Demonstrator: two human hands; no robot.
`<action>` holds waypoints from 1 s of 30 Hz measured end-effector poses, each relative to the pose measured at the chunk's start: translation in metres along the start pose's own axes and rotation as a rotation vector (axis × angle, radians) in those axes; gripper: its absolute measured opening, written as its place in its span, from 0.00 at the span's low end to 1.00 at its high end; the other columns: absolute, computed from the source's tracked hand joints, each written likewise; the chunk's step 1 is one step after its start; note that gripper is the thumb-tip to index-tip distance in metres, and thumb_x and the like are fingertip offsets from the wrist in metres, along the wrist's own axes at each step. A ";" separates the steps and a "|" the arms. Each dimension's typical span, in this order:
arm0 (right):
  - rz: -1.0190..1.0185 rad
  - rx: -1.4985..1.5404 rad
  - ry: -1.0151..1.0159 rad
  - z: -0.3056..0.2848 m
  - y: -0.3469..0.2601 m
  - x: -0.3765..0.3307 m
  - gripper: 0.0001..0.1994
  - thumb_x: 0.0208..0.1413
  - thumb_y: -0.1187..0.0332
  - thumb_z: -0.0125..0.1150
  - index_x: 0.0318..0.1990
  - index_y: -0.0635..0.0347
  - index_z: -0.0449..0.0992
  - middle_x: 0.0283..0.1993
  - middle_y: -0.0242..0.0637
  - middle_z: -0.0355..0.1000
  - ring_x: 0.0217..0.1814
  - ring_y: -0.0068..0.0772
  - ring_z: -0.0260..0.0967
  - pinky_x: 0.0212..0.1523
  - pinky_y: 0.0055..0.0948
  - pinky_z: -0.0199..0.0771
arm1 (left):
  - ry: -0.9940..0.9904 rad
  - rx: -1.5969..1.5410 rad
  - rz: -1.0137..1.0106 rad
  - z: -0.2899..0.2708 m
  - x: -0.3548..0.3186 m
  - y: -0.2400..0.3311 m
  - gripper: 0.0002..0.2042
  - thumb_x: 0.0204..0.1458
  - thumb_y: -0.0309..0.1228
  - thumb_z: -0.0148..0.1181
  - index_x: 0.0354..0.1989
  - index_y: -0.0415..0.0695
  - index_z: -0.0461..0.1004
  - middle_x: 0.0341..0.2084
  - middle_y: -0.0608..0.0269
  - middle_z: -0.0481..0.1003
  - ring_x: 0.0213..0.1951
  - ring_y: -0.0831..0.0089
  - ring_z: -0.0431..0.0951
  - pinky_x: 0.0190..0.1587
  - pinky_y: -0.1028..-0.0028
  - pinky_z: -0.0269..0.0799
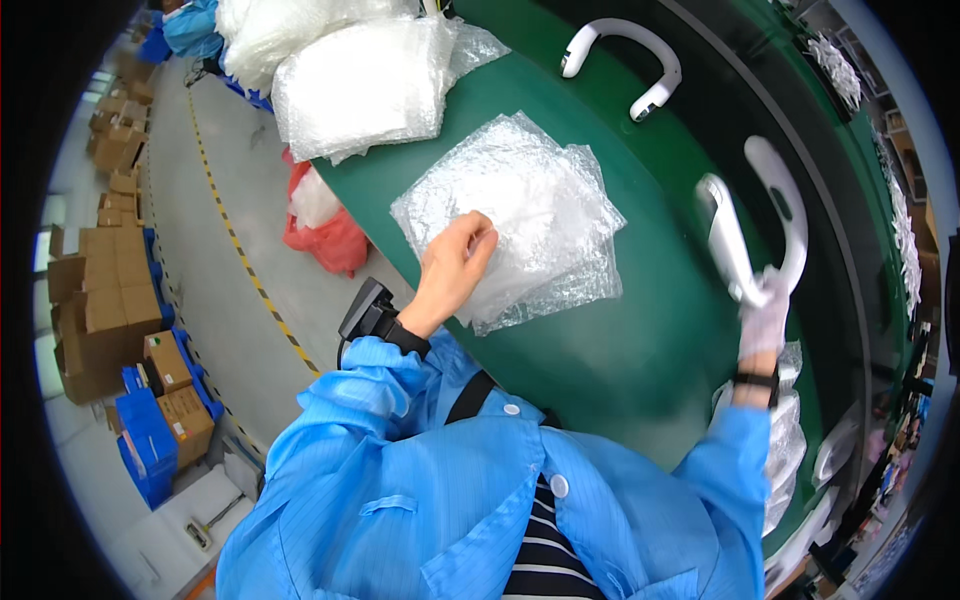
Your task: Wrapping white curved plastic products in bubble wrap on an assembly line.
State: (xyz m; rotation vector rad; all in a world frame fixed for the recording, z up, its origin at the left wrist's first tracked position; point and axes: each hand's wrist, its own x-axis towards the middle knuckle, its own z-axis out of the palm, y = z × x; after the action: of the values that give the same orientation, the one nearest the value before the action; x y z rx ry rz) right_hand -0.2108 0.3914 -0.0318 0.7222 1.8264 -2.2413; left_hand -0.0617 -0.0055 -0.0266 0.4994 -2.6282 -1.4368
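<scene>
My left hand (455, 268), bare, is over the near-left part of a loose stack of clear bubble-wrap bags (540, 210). Its fingers are curled together, and whatever may be between them is hidden. At the right, my right hand (765, 312), in a pale glove, is closed around the curved part of a white U-shaped neck device (785, 210). Both arms of the device point away from me, and motion blurs it slightly. A second white U-shaped neck device (640, 42) with dark patches near its ends lies farther off, on the green surface.
More bubble-wrap bags (365, 85) are piled at the far left of the green table (590, 360). Bagged items (787, 440) lie beside my right forearm. A red plastic bag (328, 240) is on the floor left of the table; cardboard boxes (110, 285) stand beyond.
</scene>
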 end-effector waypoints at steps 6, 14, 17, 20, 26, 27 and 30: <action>0.202 0.225 -0.050 0.018 0.043 -0.166 0.04 0.55 0.66 0.50 0.30 0.52 0.65 0.15 0.22 0.53 0.12 0.18 0.53 0.16 0.26 0.62 | 0.134 0.266 0.215 0.005 -0.011 0.016 0.04 0.46 0.27 0.57 0.30 0.42 0.72 0.21 0.62 0.68 0.25 0.69 0.70 0.30 0.72 0.65; 0.124 0.181 0.026 0.092 0.096 -0.185 0.10 0.53 0.72 0.57 0.33 0.64 0.61 0.18 0.35 0.61 0.14 0.28 0.64 0.19 0.35 0.78 | 0.133 0.380 0.387 0.004 -0.022 0.010 0.03 0.45 0.26 0.58 0.28 0.43 0.75 0.23 0.63 0.69 0.26 0.68 0.72 0.29 0.70 0.67; 0.143 0.321 0.135 0.117 0.107 -0.195 0.17 0.53 0.72 0.57 0.42 0.68 0.54 0.19 0.40 0.63 0.16 0.34 0.68 0.19 0.33 0.75 | 0.093 0.384 0.404 0.004 -0.026 0.013 0.03 0.45 0.25 0.58 0.29 0.42 0.75 0.23 0.61 0.70 0.26 0.66 0.73 0.29 0.70 0.67; 0.122 0.301 0.100 0.143 0.121 -0.209 0.16 0.52 0.73 0.57 0.41 0.68 0.56 0.24 0.41 0.64 0.18 0.32 0.69 0.21 0.29 0.74 | 0.069 0.323 0.441 0.012 -0.028 0.021 0.02 0.46 0.24 0.57 0.29 0.42 0.74 0.24 0.58 0.70 0.26 0.61 0.73 0.28 0.68 0.68; 0.031 0.155 -0.136 0.159 0.132 -0.211 0.09 0.53 0.71 0.55 0.38 0.64 0.63 0.28 0.35 0.63 0.25 0.25 0.67 0.27 0.25 0.69 | -0.124 0.340 0.586 0.036 -0.043 0.038 0.06 0.46 0.21 0.53 0.34 0.40 0.69 0.27 0.53 0.68 0.27 0.53 0.72 0.28 0.62 0.67; -0.026 0.158 -0.091 0.154 0.145 -0.205 0.09 0.55 0.70 0.53 0.39 0.64 0.63 0.30 0.35 0.64 0.29 0.26 0.66 0.30 0.25 0.69 | -0.192 0.295 0.601 0.044 -0.055 0.052 0.07 0.46 0.21 0.52 0.35 0.40 0.67 0.27 0.53 0.67 0.27 0.52 0.71 0.27 0.61 0.66; -0.271 -0.334 -0.110 0.129 0.160 -0.204 0.10 0.58 0.69 0.48 0.45 0.63 0.64 0.37 0.37 0.66 0.38 0.28 0.64 0.36 0.27 0.67 | -0.252 0.173 0.662 0.057 -0.080 0.078 0.06 0.43 0.19 0.51 0.30 0.39 0.64 0.26 0.51 0.65 0.27 0.49 0.70 0.28 0.59 0.66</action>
State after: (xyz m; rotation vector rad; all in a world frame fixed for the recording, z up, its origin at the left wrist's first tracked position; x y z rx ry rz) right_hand -0.0003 0.1945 -0.0602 0.3025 2.2764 -1.9902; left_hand -0.0185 0.1056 0.0123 -0.5389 -2.7107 -1.1107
